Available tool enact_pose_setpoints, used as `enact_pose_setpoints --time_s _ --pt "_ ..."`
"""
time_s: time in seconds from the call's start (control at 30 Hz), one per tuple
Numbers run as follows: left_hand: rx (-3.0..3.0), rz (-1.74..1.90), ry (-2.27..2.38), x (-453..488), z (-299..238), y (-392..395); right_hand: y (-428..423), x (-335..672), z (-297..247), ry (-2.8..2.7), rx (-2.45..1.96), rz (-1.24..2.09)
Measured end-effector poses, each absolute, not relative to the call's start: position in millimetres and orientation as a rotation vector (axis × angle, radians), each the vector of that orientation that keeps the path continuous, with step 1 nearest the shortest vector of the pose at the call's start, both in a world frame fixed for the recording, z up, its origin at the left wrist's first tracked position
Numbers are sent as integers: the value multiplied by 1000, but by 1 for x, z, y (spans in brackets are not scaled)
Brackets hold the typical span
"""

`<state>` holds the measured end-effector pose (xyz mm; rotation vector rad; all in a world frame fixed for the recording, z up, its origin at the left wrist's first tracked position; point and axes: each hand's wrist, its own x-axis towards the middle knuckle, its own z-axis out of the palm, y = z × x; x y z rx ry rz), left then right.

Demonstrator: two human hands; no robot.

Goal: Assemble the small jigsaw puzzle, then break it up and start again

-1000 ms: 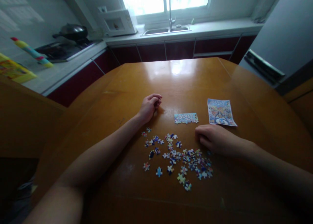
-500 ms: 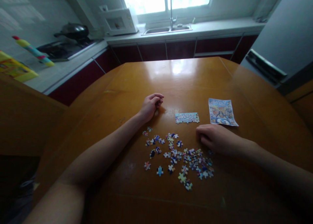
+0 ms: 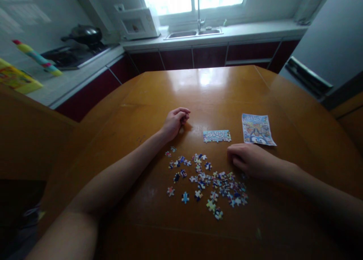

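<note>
Dozens of small colourful cardboard puzzle pieces (image 3: 206, 181) lie loose beneath your right hand (image 3: 249, 161), fingers curled, empty. Left hand (image 3: 173, 123) loosely fisted. Sorting stage; next, pinch one piece.

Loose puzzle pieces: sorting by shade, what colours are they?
Loose puzzle pieces: mostly blue, white, some yellow and red; head view.

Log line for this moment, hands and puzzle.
left hand: curled, resting on table | right hand: flat beside loose pieces | joined strip and reference picture beyond
</note>
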<state>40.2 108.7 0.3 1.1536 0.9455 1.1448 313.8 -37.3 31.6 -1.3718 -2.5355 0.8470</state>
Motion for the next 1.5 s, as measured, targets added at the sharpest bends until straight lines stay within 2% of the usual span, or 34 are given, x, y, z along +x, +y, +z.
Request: enact_pose_setpoints --time_s 0.87,1.5 --pt "1464 1033 970 40 -3 108 -37 317 35 -2567 -1278 872" --pt "1498 1014 988 40 -4 110 -40 311 33 -2445 -1088 721"
